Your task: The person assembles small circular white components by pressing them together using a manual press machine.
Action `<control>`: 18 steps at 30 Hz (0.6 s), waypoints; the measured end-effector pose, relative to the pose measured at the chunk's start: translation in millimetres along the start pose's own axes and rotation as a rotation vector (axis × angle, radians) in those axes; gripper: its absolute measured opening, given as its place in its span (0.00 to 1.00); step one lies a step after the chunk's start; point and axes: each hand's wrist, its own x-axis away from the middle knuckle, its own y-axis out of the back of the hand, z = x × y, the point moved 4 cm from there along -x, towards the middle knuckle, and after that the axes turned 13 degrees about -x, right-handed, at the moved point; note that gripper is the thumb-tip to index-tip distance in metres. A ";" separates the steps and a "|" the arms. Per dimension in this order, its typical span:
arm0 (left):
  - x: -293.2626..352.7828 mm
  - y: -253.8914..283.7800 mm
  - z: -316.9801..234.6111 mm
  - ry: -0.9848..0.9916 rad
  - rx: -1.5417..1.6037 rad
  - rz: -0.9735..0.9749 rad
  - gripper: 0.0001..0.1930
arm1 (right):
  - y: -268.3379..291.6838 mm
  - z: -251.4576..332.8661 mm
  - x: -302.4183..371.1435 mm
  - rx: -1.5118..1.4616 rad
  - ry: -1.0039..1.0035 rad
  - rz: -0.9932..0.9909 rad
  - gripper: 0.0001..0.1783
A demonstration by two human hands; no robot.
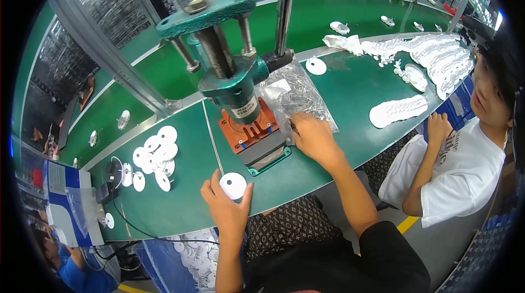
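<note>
My left hand point(225, 205) is closed round the edge of a white round disc point(233, 186) with a small dark hole, at the table's front edge. Over by the press, my right hand point(314, 137) has its fingers curled at the mouth of a clear plastic bag point(306, 99) full of thin metal pins. What sits between those fingertips is hidden. A green hand press point(235, 88) stands between and beyond my hands, above an orange fixture point(249, 129) on a dark block with a green base.
White discs point(156, 153) lie piled on the left of the green table. A single disc point(316, 66) is beyond the bag. Rows of white parts point(398, 111) spread at right, near a seated person in white point(465, 167). A conveyor belt point(311, 16) runs behind, carrying assembled pieces.
</note>
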 end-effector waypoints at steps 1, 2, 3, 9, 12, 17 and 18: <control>-1.6 -3.5 2.1 0.005 -0.012 -0.006 0.42 | 0.3 -4.7 0.3 -0.005 -0.013 -0.001 0.10; -3.0 -6.3 2.7 0.008 -0.025 -0.012 0.41 | 2.7 -8.8 -0.1 -0.124 -0.023 -0.008 0.09; -3.8 -8.0 0.6 -0.004 -0.031 -0.001 0.41 | 4.4 -14.0 0.5 -0.245 -0.033 -0.018 0.08; -2.8 -2.2 2.9 0.015 0.113 -0.061 0.35 | 8.4 -20.2 3.5 -0.724 0.017 -0.287 0.09; 0.3 -5.2 5.1 -0.045 0.082 -0.070 0.36 | 8.5 -38.0 2.0 -1.500 -0.360 -0.253 0.13; 6.3 -5.7 1.1 -0.142 0.185 -0.034 0.33 | 15.1 -55.4 6.7 -1.817 -0.388 -0.206 0.16; 6.8 -2.6 -3.1 -0.196 0.153 -0.061 0.32 | 15.1 -55.1 6.6 -1.829 -0.374 -0.187 0.15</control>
